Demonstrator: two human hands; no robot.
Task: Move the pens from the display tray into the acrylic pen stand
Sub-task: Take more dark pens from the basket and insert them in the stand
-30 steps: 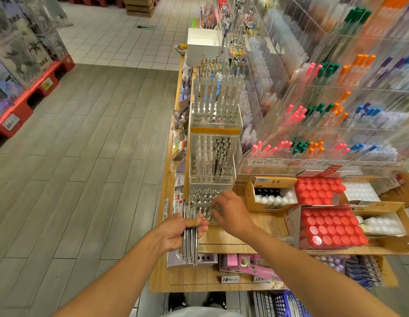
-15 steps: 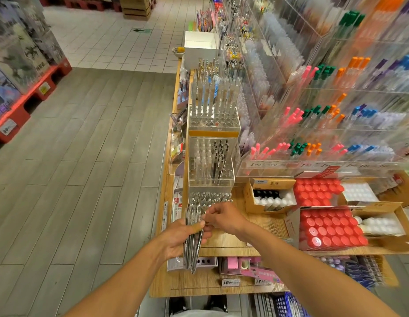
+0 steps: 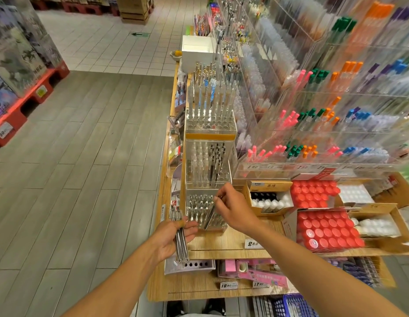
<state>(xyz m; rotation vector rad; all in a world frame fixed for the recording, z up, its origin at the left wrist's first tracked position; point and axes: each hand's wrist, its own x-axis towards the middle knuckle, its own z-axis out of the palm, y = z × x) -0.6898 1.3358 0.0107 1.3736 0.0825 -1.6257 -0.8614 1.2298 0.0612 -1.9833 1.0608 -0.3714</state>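
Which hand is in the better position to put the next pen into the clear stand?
The right hand. It already pinches one pen, tilted with its tip over the acrylic stand. The left hand grips the bundle of pens beside the stand, so it is occupied.

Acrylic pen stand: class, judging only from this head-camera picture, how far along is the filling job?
Done: the acrylic pen stand already has pens standing in many of its holes. In hand: the right hand pinches a single pen, tilted, its tip at the stand's near right part. Left: the left hand grips a bundle of pens to be placed.
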